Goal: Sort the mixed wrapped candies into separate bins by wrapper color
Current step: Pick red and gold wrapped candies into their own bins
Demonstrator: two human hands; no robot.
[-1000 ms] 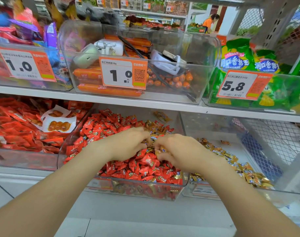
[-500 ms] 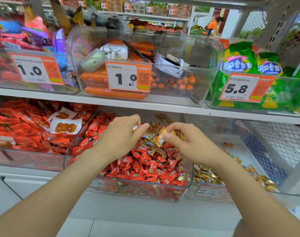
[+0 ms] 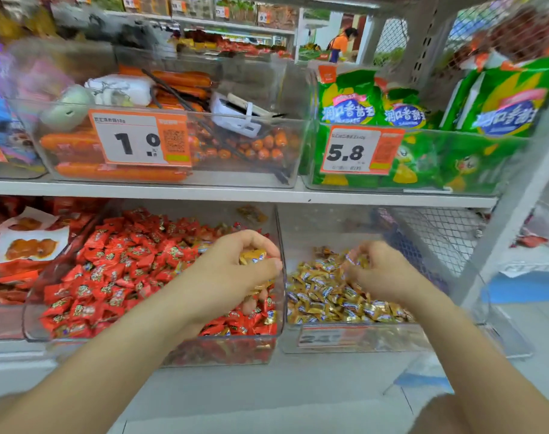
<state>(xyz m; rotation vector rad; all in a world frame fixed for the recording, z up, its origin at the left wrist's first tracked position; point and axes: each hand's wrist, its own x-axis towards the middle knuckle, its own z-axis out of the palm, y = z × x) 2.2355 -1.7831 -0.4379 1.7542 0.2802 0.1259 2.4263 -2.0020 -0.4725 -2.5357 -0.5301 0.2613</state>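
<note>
A clear bin (image 3: 32, 327) on the lower shelf is filled with red-wrapped candies (image 3: 116, 270). To its right, a second clear bin (image 3: 354, 347) has gold-wrapped candies (image 3: 323, 296) heaped in it. My left hand (image 3: 235, 270) hovers over the right end of the red bin, its fingers curled round a few gold candies (image 3: 251, 255). My right hand (image 3: 379, 270) is over the gold bin, fingers bent down toward the pile; motion blur hides whether it holds anything.
The shelf above carries a clear bin of orange sausages (image 3: 116, 172) with a 1.0 price tag (image 3: 138, 140) and a bin of green snack bags (image 3: 423, 158) tagged 5.8. Red packets (image 3: 10, 277) fill the bin at far left. A white mesh panel (image 3: 439, 236) stands right of the gold bin.
Both hands have moved right from the middle of the red bin. My right hand has crossed into the gold bin, and my left hand has shifted to the red bin's right end with gold candies.
</note>
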